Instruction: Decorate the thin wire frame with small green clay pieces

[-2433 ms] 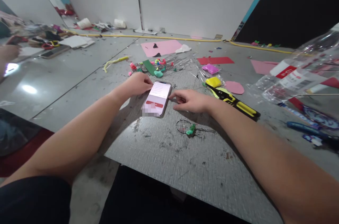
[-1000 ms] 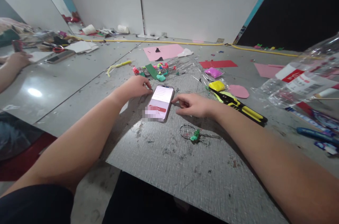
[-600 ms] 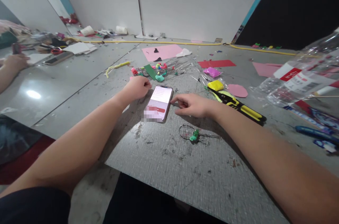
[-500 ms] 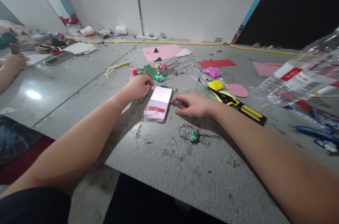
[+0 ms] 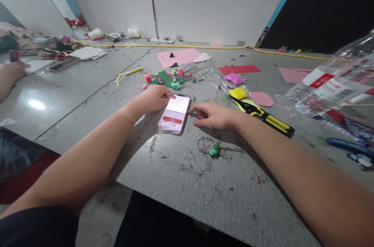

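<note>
Head view, the only one here: a phone is lying flat, screen lit, on a scratched grey board that's set on the floor.

The left hand is loosely curled beside the phone's top left corner, with one finger stretched out over the upper edge of the screen; whether the tip is actually touching the glass can't be told. The right hand is rested on the board just right of the phone, fingers half curled and pointed at its right edge, nothing pinched or gripped in it. So both hands are empty, with the phone between them.

A small wire loop with a green blob is seen just below the right hand. Yellow-and-black pliers are laid right beside the right wrist, and a yellow lump of clay plus a purple one are sat further back in clear wrap. A messy pile of colourful bits and wires is found just past the phone. A crumpled clear plastic bottle is at the far right.

At the far left edge, another person's hand is visible, well apart from all this.
</note>
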Tool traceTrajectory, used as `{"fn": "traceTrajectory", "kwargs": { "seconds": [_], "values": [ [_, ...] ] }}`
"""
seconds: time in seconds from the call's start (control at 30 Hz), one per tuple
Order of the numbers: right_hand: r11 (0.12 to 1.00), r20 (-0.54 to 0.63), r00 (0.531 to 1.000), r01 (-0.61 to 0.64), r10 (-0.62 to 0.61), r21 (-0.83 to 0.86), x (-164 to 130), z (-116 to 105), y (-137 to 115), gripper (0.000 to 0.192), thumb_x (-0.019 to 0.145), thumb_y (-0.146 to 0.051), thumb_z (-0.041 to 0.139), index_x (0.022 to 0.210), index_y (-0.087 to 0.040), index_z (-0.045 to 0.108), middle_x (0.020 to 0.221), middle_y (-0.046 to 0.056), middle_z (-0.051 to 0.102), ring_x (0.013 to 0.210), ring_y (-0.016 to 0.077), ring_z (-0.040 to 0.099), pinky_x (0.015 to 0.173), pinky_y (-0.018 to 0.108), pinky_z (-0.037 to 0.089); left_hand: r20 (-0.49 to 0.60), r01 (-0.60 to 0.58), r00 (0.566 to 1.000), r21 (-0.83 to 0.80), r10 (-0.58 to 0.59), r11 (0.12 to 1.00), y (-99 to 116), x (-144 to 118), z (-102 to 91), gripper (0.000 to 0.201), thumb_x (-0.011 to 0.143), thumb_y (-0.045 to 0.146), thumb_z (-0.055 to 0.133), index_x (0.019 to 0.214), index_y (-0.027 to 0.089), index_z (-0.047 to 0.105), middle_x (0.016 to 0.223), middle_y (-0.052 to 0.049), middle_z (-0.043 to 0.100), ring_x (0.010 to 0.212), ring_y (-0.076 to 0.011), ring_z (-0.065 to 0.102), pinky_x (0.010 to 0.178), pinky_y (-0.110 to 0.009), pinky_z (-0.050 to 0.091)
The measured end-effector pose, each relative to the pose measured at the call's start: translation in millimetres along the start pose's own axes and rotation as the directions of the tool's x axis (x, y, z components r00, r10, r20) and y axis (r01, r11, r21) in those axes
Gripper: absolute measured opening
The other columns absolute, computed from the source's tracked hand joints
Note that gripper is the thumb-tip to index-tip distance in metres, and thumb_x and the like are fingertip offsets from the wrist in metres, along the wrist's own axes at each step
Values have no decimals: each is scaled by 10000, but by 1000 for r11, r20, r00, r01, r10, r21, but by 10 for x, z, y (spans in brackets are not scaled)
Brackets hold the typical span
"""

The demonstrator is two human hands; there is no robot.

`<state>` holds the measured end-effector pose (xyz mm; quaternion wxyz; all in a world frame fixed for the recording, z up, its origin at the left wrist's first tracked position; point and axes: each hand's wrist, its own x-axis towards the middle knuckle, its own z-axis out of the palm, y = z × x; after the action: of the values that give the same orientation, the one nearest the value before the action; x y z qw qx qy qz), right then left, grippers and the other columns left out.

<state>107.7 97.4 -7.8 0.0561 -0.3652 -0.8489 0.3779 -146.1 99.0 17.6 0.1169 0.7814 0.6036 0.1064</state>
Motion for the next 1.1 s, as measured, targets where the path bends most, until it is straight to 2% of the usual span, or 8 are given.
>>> {"fn": "traceTrajectory", "kwargs": {
  "seconds": [0.2, 0.4, 0.53, 0.67, 0.9, 1.1],
  "values": [
    [1000, -12, 1000, 6, -6, 17, 7, 6, 15, 347, 842, -254, 705, 1179, -193, 650, 746, -11, 520, 680, 182, 482, 645, 360, 365, -26, 15, 1000, 50, -13, 999, -49, -1, 22, 499, 805, 121, 497, 1199, 189, 795, 1067, -98, 804, 917, -243, 694, 805, -315, 492],
    [999, -9, 1000, 29, -29, 30, 39, 19, 64, 330, 840, -258, 705, 1159, -205, 642, 735, -22, 494, 679, 180, 474, 646, 363, 362, -16, 18, 1000, -81, -20, 997, -26, 9, 6, 513, 839, 120, 442, 1225, 198, 771, 1153, -82, 791, 988, -233, 697, 805, -301, 488],
    [999, -16, 999, 34, -33, 29, 45, 16, 77, 316, 838, -269, 708, 1144, -223, 642, 740, -22, 493, 684, 182, 478, 644, 365, 361, 35, -24, 999, -65, 26, 998, 9, -1, -22, 439, 841, 147, 464, 1103, 189, 814, 1024, -81, 793, 864, -203, 665, 768, -293, 466],
    [1000, -17, 1000, 27, -27, 13, 38, 8, 51, 318, 841, -271, 706, 1150, -222, 650, 738, -22, 497, 687, 183, 487, 652, 366, 365, 69, 19, 997, -18, -17, 1000, 11, -9, -27, 432, 821, 160, 499, 1104, 184, 824, 914, -81, 781, 725, -185, 608, 684, -298, 429],
    [1000, -13, 1000, 23, -23, -1, 43, 16, 38, 349, 845, -270, 704, 1184, -202, 655, 725, -29, 485, 674, 177, 476, 646, 358, 361, 47, 34, 998, 20, -35, 999, -13, -15, -40, 484, 810, 135, 476, 1151, 193, 815, 1056, -89, 810, 860, -207, 675, 732, -291, 454],
    [1000, -15, 1000, 18, -18, -3, 36, 12, 49, 345, 847, -279, 707, 1179, -209, 647, 739, -26, 493, 679, 178, 479, 644, 357, 362, 20, 41, 999, 111, -44, 993, -1, -17, -80, 513, 806, 111, 473, 1183, 189, 812, 1048, -101, 814, 906, -233, 684, 798, -314, 478]
  ]
}}
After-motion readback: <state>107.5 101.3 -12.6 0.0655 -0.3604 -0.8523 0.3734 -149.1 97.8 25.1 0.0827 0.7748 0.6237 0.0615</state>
